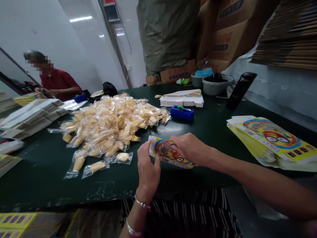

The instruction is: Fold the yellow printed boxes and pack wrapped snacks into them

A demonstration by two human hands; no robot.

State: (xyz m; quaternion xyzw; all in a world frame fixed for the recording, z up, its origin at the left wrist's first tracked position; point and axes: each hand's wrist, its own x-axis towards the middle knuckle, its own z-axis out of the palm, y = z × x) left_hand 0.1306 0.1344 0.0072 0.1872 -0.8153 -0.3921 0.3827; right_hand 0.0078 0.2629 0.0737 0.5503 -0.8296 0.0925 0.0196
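In the head view, the left hand [148, 168] and right hand [189, 147] hold a yellow printed paper carton [164, 149], fingers closed on its two ends, at the near side of the dark green counter [210, 132]. Beyond it sits a blue plastic tape dispenser [182, 114]; to its left lies a heap of pale-yellow pieces in clear wrappers [111, 122].

The printed carton [169, 153] looks smooth and papery, the wrappers [112, 124] glossy clear plastic.

The printed carton [166, 149] is yellow, red and blue, the tabletop [210, 127] dark green.
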